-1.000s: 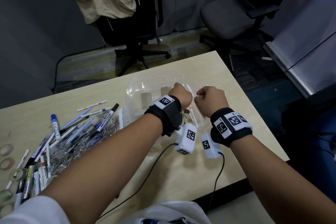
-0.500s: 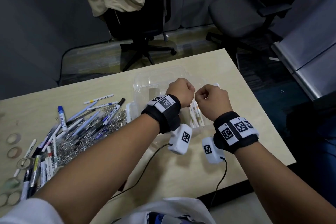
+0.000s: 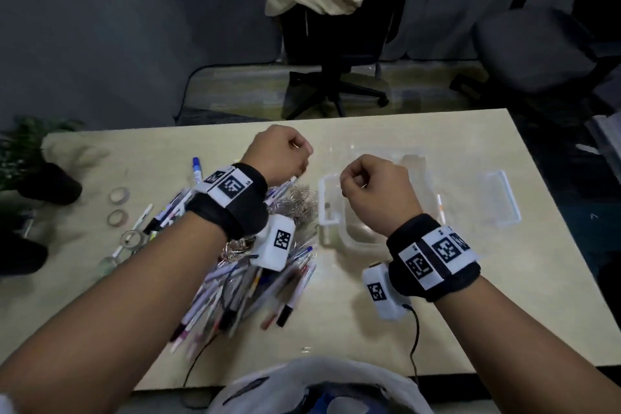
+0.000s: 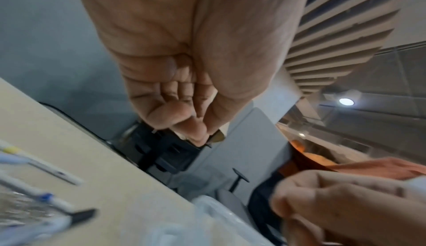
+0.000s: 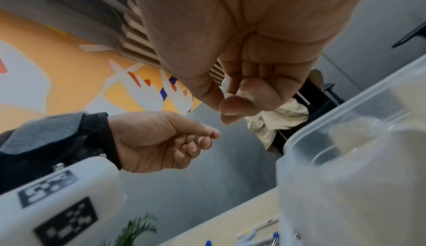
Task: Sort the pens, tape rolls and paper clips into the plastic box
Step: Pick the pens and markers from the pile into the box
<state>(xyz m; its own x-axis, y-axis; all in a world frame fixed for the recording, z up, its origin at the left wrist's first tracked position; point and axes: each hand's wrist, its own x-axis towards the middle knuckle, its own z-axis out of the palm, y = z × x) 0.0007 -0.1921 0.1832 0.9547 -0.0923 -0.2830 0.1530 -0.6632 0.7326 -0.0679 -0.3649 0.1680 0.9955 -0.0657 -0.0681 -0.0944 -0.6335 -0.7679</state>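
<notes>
A clear plastic box [image 3: 324, 198] stands on the table right of centre, with a pen [image 3: 440, 208] lying in it. My right hand [image 3: 373, 188] hovers over the box as a fist; in the right wrist view its fingers [image 5: 248, 85] curl in with the thumb against them and nothing shows between them. My left hand [image 3: 279, 151] is also a fist, raised over the heap of pens [image 3: 235, 289] and silver paper clips [image 3: 299, 202]. In the left wrist view this hand [image 4: 184, 104] looks empty. Tape rolls [image 3: 119, 194] lie at the far left.
The box's clear lid [image 3: 500, 198] lies flat to the right of the box. A potted plant [image 3: 33, 158] stands at the table's left end. Two office chairs [image 3: 329, 44] sit beyond the far edge. Wrist camera cables [image 3: 416, 329] trail toward the near edge.
My left hand has moved left, from over the box to above the pen and clip heap. The right hand stays over the box. Both hands remain fists.
</notes>
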